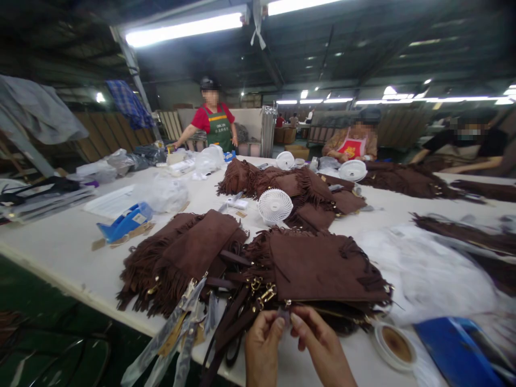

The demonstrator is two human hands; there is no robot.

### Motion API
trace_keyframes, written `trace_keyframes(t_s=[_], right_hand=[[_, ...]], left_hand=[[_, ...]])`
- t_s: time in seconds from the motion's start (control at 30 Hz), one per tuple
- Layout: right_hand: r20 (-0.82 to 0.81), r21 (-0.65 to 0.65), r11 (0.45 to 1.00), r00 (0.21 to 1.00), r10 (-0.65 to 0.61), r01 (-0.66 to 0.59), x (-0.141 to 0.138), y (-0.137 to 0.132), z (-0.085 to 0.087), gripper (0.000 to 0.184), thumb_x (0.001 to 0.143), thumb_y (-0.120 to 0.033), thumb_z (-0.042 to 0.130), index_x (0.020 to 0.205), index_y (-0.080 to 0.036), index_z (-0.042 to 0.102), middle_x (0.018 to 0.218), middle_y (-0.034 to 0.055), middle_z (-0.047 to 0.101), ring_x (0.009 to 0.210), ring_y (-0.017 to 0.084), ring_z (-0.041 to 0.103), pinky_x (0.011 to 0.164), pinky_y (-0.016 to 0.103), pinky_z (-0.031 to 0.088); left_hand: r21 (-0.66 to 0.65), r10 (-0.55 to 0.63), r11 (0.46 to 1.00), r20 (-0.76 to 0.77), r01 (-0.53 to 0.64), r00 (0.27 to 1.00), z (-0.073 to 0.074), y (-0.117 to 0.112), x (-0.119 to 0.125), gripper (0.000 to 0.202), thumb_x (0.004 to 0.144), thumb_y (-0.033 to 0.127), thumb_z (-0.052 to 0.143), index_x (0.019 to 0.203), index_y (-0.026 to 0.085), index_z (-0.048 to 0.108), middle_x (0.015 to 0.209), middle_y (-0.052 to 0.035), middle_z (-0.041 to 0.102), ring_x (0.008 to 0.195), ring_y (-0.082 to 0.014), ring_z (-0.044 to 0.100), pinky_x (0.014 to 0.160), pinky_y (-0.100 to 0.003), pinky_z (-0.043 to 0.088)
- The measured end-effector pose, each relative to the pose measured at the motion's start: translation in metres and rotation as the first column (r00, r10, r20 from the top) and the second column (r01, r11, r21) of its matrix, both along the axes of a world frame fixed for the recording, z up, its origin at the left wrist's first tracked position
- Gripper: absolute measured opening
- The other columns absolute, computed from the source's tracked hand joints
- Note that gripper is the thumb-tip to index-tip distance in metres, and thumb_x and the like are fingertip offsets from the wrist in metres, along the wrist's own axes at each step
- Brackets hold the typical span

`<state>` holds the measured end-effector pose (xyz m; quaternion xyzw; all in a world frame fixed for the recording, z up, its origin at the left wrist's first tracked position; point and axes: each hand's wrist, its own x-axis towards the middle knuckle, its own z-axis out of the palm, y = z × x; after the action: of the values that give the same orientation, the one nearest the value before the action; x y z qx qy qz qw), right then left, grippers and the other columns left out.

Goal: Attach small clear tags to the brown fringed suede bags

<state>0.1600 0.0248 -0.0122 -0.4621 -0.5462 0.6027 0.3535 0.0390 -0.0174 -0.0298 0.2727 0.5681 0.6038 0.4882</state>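
A brown fringed bag (318, 263) lies on top of a pile at the table's near side. At its front edge, the thumb and fingers of my left hand (264, 336) are closed on a small greyish zipper pull (284, 314) hanging below a metal slider. My right hand (316, 333) pinches at the same pull from the other side. Brown straps with gold-coloured clasps (266, 294) spread just left of my hands. Further left is a second pile of fringed bags (189, 247), with long plastic-wrapped strips (181, 333) hanging over the table edge.
A roll of tape (395, 345) and a blue tape dispenser (463, 352) lie at right, below clear plastic bags (427, 269). Another blue dispenser (124, 221) stands left. A white fan (274, 206) stands before more bags. Several co-workers are across the table, one in a green apron (219, 129).
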Motion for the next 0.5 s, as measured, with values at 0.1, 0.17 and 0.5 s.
trace_keyframes(t_s=[0.1,0.17,0.5], right_hand=[[0.040,-0.017,1.000,0.999,0.023,-0.022,0.002,-0.003,-0.009,0.035,0.082,-0.050,0.057,0.100,-0.021,0.064,0.083,0.0042,0.063,0.074,0.018,0.056,0.059,0.026,0.045],[0.051,-0.022,1.000,0.999,0.009,-0.008,0.001,-0.004,-0.014,0.036,0.080,-0.050,0.058,0.100,-0.021,0.066,0.081,0.0041,0.064,0.072,0.018,0.056,0.057,0.026,0.045],[0.011,0.023,0.990,0.990,-0.138,0.138,-0.007,0.002,-0.014,0.039,0.077,-0.054,0.059,0.094,-0.020,0.069,0.066,0.0007,0.059,0.060,0.015,0.053,0.053,0.023,0.044]], left_hand=[[0.022,-0.050,0.998,-0.014,0.051,0.999,0.002,0.000,0.001,0.031,0.079,0.044,0.062,0.090,0.015,0.063,0.082,-0.0069,0.070,0.078,-0.0201,0.061,0.073,-0.028,0.046],[0.032,-0.058,0.998,-0.060,0.060,0.996,0.000,0.000,0.001,0.033,0.080,0.046,0.061,0.092,0.016,0.064,0.082,-0.0059,0.071,0.080,-0.0203,0.063,0.075,-0.028,0.046],[0.054,0.004,0.999,-0.244,0.010,0.970,-0.008,0.010,-0.002,0.042,0.078,0.054,0.058,0.100,0.020,0.068,0.093,-0.0068,0.074,0.088,-0.0242,0.065,0.079,-0.029,0.046]])
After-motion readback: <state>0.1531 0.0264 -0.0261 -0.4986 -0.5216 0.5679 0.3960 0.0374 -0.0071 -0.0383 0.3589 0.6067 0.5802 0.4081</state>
